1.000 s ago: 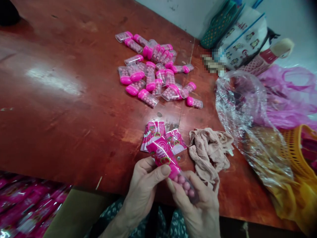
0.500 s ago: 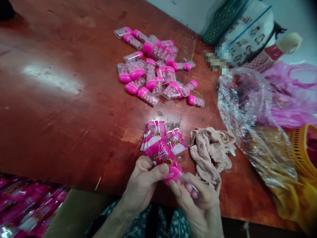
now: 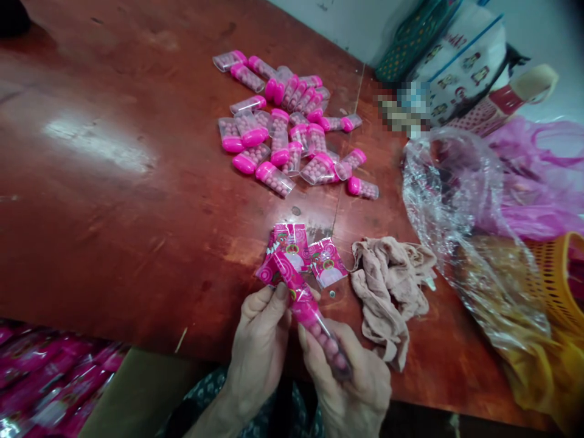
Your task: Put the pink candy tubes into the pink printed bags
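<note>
Left hand [image 3: 260, 334] pinches a pink wrapper [image 3: 292, 277], right hand [image 3: 353, 371] grips the clear bottle [image 3: 326, 342] it sleeves, above the counter's [image 3: 150, 255] near edge | gentle, even pressure with the wrapper kept straight should avoid creases | wrapper glossy, swirl-printed, at far end; pink balls [image 3: 322, 336] show nearer

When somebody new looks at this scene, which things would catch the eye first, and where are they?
Probably the group of pink-capped containers on the reddish-brown table, beyond the hands. Next, at lower centre, the right hand holds another clear container, while the left hand is at its pink printed sleeve. At right, a shiny transparent plastic bag lies beside a yellow-orange basket.
</note>
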Motion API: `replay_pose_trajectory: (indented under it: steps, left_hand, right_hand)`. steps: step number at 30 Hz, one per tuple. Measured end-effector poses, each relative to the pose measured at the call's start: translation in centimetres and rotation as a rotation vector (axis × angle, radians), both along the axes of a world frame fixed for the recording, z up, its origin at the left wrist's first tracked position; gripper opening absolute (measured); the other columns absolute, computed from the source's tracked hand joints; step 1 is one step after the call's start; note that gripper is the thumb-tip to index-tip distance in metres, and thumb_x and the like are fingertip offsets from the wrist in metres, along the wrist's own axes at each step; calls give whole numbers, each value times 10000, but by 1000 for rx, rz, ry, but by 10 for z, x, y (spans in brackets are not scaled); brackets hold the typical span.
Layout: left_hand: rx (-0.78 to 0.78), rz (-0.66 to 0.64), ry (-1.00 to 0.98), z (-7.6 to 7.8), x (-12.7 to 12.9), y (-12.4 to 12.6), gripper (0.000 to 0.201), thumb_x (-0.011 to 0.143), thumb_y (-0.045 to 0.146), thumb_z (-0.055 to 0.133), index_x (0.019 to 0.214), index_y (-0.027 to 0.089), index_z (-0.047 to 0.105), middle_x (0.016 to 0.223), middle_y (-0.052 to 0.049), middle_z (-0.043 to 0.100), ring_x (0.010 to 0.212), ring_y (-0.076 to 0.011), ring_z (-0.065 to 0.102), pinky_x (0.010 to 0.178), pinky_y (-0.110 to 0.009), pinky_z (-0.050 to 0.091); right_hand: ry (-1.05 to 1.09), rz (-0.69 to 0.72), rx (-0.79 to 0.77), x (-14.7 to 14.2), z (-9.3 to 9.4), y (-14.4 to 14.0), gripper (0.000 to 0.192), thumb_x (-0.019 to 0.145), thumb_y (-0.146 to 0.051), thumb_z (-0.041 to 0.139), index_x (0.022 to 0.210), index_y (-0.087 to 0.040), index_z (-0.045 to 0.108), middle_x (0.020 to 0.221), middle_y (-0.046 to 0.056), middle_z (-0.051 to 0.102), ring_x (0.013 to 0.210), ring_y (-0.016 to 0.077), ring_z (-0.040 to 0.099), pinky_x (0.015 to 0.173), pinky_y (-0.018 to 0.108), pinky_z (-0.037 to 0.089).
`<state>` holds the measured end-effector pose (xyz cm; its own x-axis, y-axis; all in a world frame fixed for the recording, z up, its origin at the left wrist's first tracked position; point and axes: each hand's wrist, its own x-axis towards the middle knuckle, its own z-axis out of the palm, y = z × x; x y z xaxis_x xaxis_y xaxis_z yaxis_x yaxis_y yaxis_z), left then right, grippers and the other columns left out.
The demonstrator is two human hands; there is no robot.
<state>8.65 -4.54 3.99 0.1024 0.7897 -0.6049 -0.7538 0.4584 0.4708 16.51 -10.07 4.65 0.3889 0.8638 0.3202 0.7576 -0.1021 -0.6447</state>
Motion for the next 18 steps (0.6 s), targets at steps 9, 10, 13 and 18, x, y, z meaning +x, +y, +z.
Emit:
replay_pose_trajectory:
  steps: [9,10,13,18]
  left_hand:
    - [112,-178,-109,-8,-4,-2,115,671,249,740,656,147,688,558,-5,649,546,-123,576,623,-259,480]
    - [128,-208,-137,-8,-5,-2,118,655,246,752,667,147,688,561,-7,649,548,-129,582,617,-263,479]
    - [147,-261,-199,-8,-6,-1,164,615,265,779,659,142,681,567,-15,644,581,-151,604,605,-260,472]
    - [140,-364,-260,-6,-3,-2,181,624,259,773,733,129,712,634,-38,662,631,-170,620,642,-276,479]
  right_hand:
    - [283,30,-186,10,7,7,203,731,-329,659,594,-185,620,422,-67,471,340,52,389,367,169,326]
    - [319,24,-195,10,7,7,202,725,-328,662,592,-182,621,423,-67,468,344,50,383,367,164,324]
    - [377,2,-214,11,6,5,215,709,-339,670,583,-174,614,426,-64,459,356,51,371,369,171,306]
    - [446,-33,-179,10,6,2,219,706,-325,668,561,-169,617,429,-60,443,344,54,369,357,180,313]
